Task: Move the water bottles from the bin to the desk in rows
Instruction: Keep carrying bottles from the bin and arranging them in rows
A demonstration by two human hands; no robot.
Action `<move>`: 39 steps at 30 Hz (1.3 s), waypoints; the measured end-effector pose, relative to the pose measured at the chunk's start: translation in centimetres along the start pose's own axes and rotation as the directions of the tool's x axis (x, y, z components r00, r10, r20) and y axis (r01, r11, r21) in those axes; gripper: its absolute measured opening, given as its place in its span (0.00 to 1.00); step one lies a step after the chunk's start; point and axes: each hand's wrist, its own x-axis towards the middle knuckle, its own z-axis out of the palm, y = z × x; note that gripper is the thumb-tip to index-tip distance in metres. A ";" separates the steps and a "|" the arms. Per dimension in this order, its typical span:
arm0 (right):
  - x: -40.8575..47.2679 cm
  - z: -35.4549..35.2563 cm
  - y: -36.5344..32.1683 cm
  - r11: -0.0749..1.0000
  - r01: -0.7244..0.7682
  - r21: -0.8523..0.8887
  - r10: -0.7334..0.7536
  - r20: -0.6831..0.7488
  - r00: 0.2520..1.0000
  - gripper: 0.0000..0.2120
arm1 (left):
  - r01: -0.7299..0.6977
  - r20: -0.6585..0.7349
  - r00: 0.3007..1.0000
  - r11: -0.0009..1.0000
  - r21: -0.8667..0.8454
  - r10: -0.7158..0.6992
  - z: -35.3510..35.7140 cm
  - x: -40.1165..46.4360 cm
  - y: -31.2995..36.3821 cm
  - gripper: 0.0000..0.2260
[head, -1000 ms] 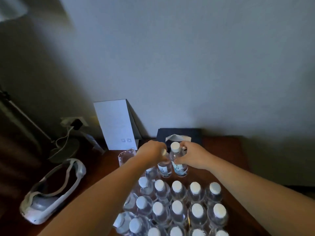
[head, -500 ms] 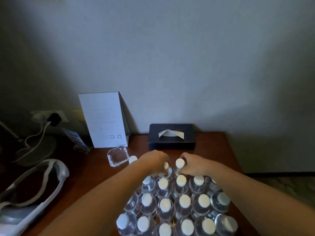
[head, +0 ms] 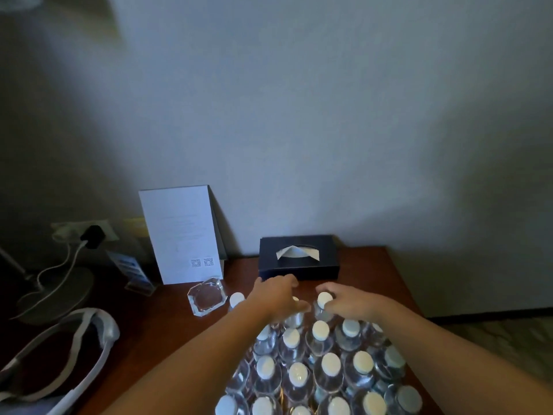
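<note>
Reaching over the back row, the left hand (head: 276, 296) has its fingers (head: 288, 280) curled downward above a white bottle cap (head: 296, 299); whether they pinch that bottle or merely hover on it cannot be told, since the hand covers most of it. The right hand (head: 348, 301) has its fingers (head: 329, 287) bent round the neck of the next bottle (head: 324, 307), with its cap showing between thumb and forefinger — a light grip at the top. Both bottles stand at the far end of the group, side by side.

Behind the hands, toward the person, the water bottles (head: 320, 366) stand upright in close rows on the bench (head: 167, 333), white caps up, bodies touching or nearly so. One more bottle (head: 237, 299) stands alone just left of the left wrist.

Beyond the hands, a dark tissue box (head: 299, 259) sits against the wall. Left of it a white card (head: 181, 235) leans upright, and a clear glass ashtray (head: 206, 299) lies in front of the card. At the far left lie a white headset (head: 89, 330), a lamp base (head: 57, 295) and a plugged-in cable — all well apart from the bottles.
</note>
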 end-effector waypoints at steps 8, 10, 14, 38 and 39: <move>-2.0 1.5 -0.1 0.994 0.071 -0.089 -0.085 -0.166 0.982 0.14 | -0.019 0.065 0.998 0.992 0.125 0.011 0.6 -1.0 -0.8 0.22; -1.9 0.7 -0.4 0.979 0.094 -0.179 -0.124 -0.166 0.978 0.10 | -0.049 0.002 0.999 0.983 0.178 0.049 0.4 -0.9 0.0 0.19; -1.8 1.6 -1.0 0.974 0.133 -0.184 -0.157 -0.126 0.980 0.12 | -0.066 -0.038 0.996 0.962 0.265 0.079 -0.1 -1.2 0.3 0.15; -15.5 -7.6 5.1 0.713 0.198 0.673 0.266 -0.520 0.811 0.09 | -0.234 -0.115 0.968 0.642 -0.730 0.222 -0.7 0.2 18.1 0.06; -17.3 -8.5 6.2 0.699 0.218 0.681 0.284 -0.545 0.789 0.09 | -0.238 -0.100 0.962 0.598 -0.765 0.256 -0.7 0.2 20.8 0.06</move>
